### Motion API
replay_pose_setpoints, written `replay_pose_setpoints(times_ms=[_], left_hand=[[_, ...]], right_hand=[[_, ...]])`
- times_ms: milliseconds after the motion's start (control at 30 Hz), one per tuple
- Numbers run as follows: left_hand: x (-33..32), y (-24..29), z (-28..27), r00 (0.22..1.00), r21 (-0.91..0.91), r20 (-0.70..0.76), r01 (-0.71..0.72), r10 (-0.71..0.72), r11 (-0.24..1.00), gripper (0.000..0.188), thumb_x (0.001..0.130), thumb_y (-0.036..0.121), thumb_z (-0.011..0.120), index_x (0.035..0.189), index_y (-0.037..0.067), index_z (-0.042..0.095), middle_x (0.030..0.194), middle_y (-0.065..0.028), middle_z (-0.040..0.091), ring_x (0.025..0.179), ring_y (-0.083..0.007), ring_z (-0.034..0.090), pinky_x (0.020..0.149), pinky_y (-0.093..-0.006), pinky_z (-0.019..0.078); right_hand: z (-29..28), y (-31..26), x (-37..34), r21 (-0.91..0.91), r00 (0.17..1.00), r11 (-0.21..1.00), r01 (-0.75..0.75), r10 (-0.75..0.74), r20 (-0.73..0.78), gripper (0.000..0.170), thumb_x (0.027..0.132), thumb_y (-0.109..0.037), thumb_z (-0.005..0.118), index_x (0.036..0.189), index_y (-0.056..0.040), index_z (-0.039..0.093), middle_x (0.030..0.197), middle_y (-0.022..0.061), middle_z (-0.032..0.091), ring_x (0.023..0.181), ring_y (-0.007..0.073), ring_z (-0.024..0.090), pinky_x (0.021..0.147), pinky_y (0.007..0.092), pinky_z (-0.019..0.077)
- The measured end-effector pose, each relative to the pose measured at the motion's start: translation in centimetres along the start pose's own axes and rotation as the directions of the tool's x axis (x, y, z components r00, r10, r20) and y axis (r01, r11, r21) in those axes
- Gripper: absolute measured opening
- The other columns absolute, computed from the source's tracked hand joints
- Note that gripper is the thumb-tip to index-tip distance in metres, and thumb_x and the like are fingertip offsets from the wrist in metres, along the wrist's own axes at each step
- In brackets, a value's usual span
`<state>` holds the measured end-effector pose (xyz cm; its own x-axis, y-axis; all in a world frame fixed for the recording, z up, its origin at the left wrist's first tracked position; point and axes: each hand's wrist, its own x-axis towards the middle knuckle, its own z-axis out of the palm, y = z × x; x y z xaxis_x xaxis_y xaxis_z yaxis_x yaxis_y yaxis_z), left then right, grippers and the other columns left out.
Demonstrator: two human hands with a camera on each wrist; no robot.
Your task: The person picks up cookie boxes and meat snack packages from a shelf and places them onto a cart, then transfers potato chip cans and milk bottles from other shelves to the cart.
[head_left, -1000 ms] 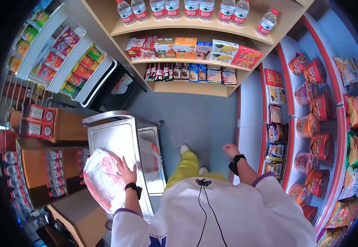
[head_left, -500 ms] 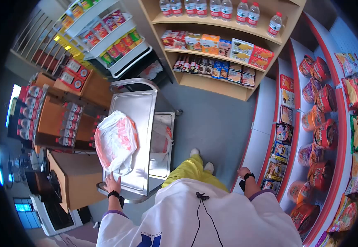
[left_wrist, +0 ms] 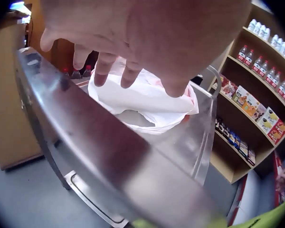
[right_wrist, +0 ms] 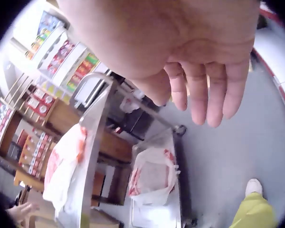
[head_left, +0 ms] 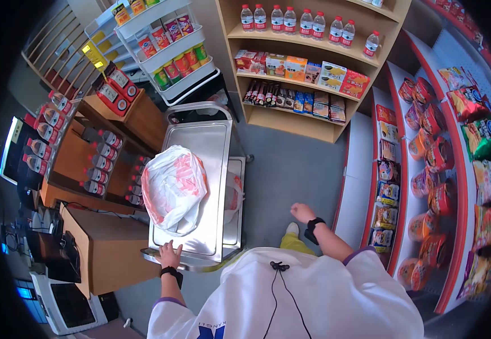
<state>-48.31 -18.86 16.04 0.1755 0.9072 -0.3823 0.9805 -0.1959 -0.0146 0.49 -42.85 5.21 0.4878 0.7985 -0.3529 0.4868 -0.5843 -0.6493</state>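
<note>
A steel trolley stands at my front left, a white plastic bag with red print on its top tray. My left hand is at the trolley's near end, over the push handle. In the left wrist view its fingers are spread and extended above the steel bar, with the bag beyond. My right hand hangs over the floor to the trolley's right, holding nothing. Its fingers droop loosely in the right wrist view.
A second bag sits on the trolley's lower tray. Ahead is a wooden shelf with water bottles and boxed snacks. Red-edged shelves of noodle tubs line the right. A white tiered rack and a wooden cabinet stand left.
My left hand has left the bag on the top tray and come back to the trolley's handle end. The right hand has swung back and forward, still holding nothing. The head view has shifted.
</note>
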Motion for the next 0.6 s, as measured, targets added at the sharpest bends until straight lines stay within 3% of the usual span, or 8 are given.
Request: replay_pose_setpoints(times_ms=[33, 100, 200, 267, 300, 400, 600], left_hand=[[-0.8, -0.9, -0.3, 0.999, -0.01, -0.021, -0.028, 0.028, 1.0, 0.058, 0.087, 0.057, 0.05, 0.132, 0.019, 0.048, 0.137, -0.0067, 0.045, 0.135, -0.0321, 0.03, 0.102, -0.0693, 0.0192], [-0.9, -3.2, 0.4, 0.997, -0.02, -0.041, -0.065, 0.065, 0.998, 0.056, 0.088, 0.056, 0.051, 0.128, 0.017, 0.053, 0.134, -0.0069, 0.049, 0.134, -0.0316, 0.032, 0.102, -0.0692, 0.0193], [-2.3, -5.7, 2.2, 0.938, 0.091, -0.253, -0.218, 0.235, 0.972, 0.043, 0.09, 0.047, 0.049, 0.111, 0.013, 0.065, 0.121, -0.0058, 0.058, 0.13, -0.03, 0.037, 0.102, -0.0683, 0.0173], [-2.7, -5.6, 2.7, 0.913, 0.11, -0.308, -0.245, 0.268, 0.963, 0.041, 0.092, 0.044, 0.047, 0.112, 0.013, 0.065, 0.122, -0.0062, 0.057, 0.128, -0.0304, 0.038, 0.103, -0.0682, 0.0161], [-3.1, -5.2, 2.1, 0.926, 0.102, -0.266, -0.251, 0.269, 0.963, 0.041, 0.093, 0.043, 0.044, 0.113, 0.013, 0.065, 0.123, -0.0072, 0.057, 0.129, -0.0313, 0.036, 0.103, -0.0693, 0.0147], [-2.9, -4.8, 1.9, 0.949, 0.141, -0.215, -0.202, 0.229, 0.969, 0.043, 0.094, 0.044, 0.041, 0.114, 0.013, 0.064, 0.124, -0.0089, 0.056, 0.131, -0.0321, 0.034, 0.102, -0.0706, 0.0129], [-2.7, -5.1, 2.4, 0.949, 0.111, -0.234, -0.191, 0.212, 0.975, 0.045, 0.096, 0.045, 0.037, 0.114, 0.014, 0.063, 0.126, -0.0101, 0.055, 0.132, -0.0328, 0.032, 0.102, -0.0715, 0.0111]], right_hand=[[1.4, -2.9, -0.3, 0.037, 0.998, 0.999, 0.027, -0.029, 0.059, 0.025, 0.086, -0.025, 0.058, 0.101, -0.0053, 0.064, 0.096, 0.0145, 0.067, 0.091, 0.0318, 0.064, 0.08, 0.04, 0.0508], [3.6, -10.3, -1.5, 0.063, 0.964, 0.97, 0.233, -0.239, 0.119, 0.025, 0.086, -0.025, 0.058, 0.102, -0.0056, 0.063, 0.097, 0.0144, 0.067, 0.091, 0.0312, 0.064, 0.08, 0.0399, 0.0509], [8.2, -20.4, -3.6, 0.12, 0.868, 0.905, 0.409, -0.426, 0.256, 0.027, 0.086, -0.022, 0.059, 0.108, -0.006, 0.06, 0.104, 0.0155, 0.064, 0.099, 0.0312, 0.061, 0.085, 0.0403, 0.049], [11.3, -25.0, -5.7, 0.191, 0.809, 0.873, 0.449, -0.488, 0.328, 0.041, 0.087, -0.021, 0.06, 0.122, -0.0019, 0.053, 0.119, 0.0175, 0.058, 0.111, 0.0325, 0.054, 0.096, 0.0399, 0.0434], [11.8, -27.5, -7.2, 0.177, 0.754, 0.836, 0.519, -0.545, 0.366, 0.046, 0.086, -0.022, 0.06, 0.127, -0.0021, 0.049, 0.125, 0.017, 0.053, 0.116, 0.0329, 0.051, 0.099, 0.0396, 0.0417], [14.7, -31.2, -10.3, 0.168, 0.659, 0.785, 0.596, -0.598, 0.456, 0.058, 0.082, -0.022, 0.065, 0.133, -0.0027, 0.043, 0.13, 0.0156, 0.049, 0.121, 0.0315, 0.047, 0.102, 0.0402, 0.0391], [19.1, -30.3, -13.3, 0.007, 0.627, 0.781, 0.624, -0.505, 0.593, 0.075, 0.079, -0.023, 0.068, 0.142, -0.0071, 0.03, 0.129, 0.0182, 0.049, 0.121, 0.0334, 0.047, 0.1, 0.0416, 0.0401]])
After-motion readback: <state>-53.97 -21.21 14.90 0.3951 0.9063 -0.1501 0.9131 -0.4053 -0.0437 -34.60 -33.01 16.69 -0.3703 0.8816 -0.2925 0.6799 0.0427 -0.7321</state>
